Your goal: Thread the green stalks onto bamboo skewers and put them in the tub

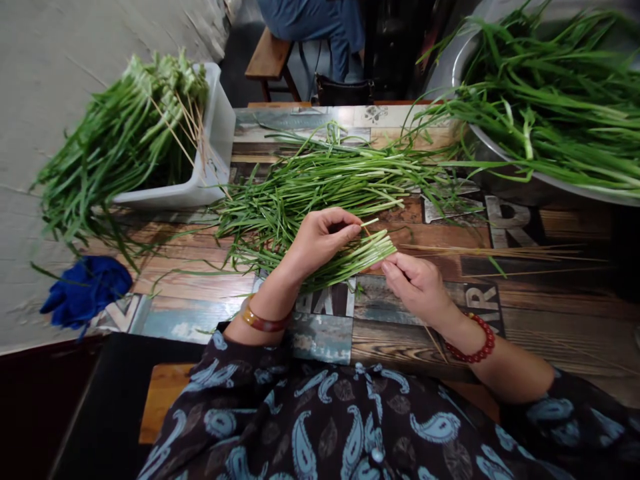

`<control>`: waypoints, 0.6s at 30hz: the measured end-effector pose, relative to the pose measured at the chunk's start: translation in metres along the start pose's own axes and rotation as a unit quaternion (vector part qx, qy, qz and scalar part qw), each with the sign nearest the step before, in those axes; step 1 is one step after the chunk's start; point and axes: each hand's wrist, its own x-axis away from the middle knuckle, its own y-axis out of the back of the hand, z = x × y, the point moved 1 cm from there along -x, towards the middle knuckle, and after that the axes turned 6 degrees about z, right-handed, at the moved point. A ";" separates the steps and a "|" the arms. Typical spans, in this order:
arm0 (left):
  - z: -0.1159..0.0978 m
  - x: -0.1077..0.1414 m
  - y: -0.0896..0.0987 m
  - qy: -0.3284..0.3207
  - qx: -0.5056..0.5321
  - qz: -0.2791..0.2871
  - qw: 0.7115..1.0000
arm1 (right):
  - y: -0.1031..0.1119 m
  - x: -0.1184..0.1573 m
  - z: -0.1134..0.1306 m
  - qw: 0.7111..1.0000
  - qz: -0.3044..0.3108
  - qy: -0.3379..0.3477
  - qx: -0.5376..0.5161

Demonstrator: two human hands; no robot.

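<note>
A small row of garlic chives lies side by side between my hands, pale cut ends pointing right. My left hand is closed over it, thumb and forefinger pinching a single chive stalk just above the row. An orange-brown stick tip shows by that fingertip. My right hand is closed at the cut ends, its fingers pinched round a thin bamboo skewer whose lower end sticks out beneath the palm. Where the skewer meets the chives is partly hidden. Beyond my hands spreads a loose pile of chives.
At the left, a white plastic tub holds chives with several skewers sticking out. A large metal basin of chives stands at the right. Loose skewers and a blue glove lie on the table. A person's legs show behind.
</note>
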 end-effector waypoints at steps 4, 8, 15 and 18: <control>0.001 0.000 -0.001 0.001 0.010 -0.004 1.000 | 0.001 -0.001 0.002 1.000 0.000 0.008 0.006; 0.003 0.001 -0.002 0.001 0.012 -0.012 1.000 | 0.002 -0.001 0.003 1.000 -0.003 0.025 0.013; 0.005 0.001 -0.003 -0.001 0.004 -0.025 1.000 | 0.003 -0.002 0.004 0.999 -0.002 0.023 0.033; 0.004 0.001 -0.003 -0.013 -0.007 -0.039 0.999 | 0.002 -0.002 0.003 0.999 -0.001 0.026 0.035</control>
